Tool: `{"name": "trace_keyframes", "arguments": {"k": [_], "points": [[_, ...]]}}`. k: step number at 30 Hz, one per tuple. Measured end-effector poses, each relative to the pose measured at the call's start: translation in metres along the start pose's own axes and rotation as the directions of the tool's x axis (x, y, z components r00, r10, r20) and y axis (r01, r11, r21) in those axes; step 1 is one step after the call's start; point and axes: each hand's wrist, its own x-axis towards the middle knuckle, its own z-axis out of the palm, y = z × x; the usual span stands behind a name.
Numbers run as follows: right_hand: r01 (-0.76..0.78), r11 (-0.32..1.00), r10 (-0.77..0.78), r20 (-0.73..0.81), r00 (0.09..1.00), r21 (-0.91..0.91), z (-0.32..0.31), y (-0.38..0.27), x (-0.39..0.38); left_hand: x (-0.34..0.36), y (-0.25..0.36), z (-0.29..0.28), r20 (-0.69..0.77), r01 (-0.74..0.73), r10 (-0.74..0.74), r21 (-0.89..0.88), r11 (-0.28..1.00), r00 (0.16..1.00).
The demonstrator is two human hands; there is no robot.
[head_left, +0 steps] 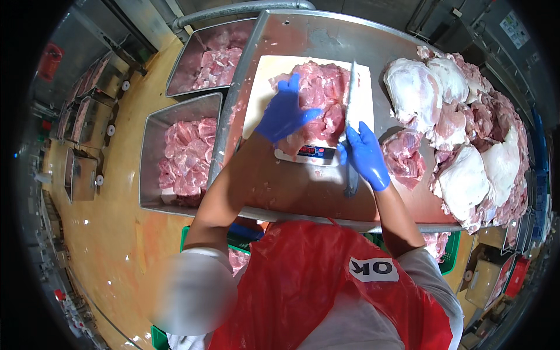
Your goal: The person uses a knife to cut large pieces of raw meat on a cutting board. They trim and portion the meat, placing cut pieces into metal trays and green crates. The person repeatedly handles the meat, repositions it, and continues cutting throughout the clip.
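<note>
A slab of raw boneless meat [332,81] is spread on a white cutting board [363,93]. My left hand [283,114], in a blue glove, rests on the meat's left side with fingers and thumb spread apart. At the board's right edge, my blue-gloved right hand [368,156] is closed round a long knife [352,87]. Its blade points away from me along the meat's right side, and the end of its dark handle shows below the fingers. A digital scale [315,153] with a lit red display sticks out from under the board's near edge.
Right of the board lies a large pile of raw meat [466,175], partly skin-covered, with a smaller piece [403,157] beside it. Two metal bins [153,140] of cut meat stand left of the steel table [274,198]. Green crates [450,254] sit below the near edge.
</note>
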Motion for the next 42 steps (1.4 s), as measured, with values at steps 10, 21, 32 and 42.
{"name": "trace_keyframes", "arguments": {"k": [10, 21, 32, 42], "points": [[0.084, 0.662, 0.173, 0.26, 0.95, -0.745, 0.038, -0.093, 0.091, 0.012, -0.013, -0.034, -0.009, -0.002, 0.0, -0.183, 0.983, 1.0], [0.419, 0.315, 0.431, 0.522, 0.736, -0.852, 0.045, -0.095, 0.064, 0.003, 0.012, -0.047, -0.168, -0.301, 0.325, 0.155, 0.941, 0.931], [0.3, 0.43, 0.532, 0.507, 0.678, -0.852, 0.051, -0.101, 0.031, -0.064, 0.028, -0.062, -0.309, 0.187, -0.233, -0.171, 0.967, 0.922], [0.133, 0.695, 0.455, 0.576, 0.679, -0.706, 0.048, -0.065, -0.005, -0.065, 0.086, -0.101, -0.333, 0.108, -0.211, -0.304, 0.947, 0.919]]}}
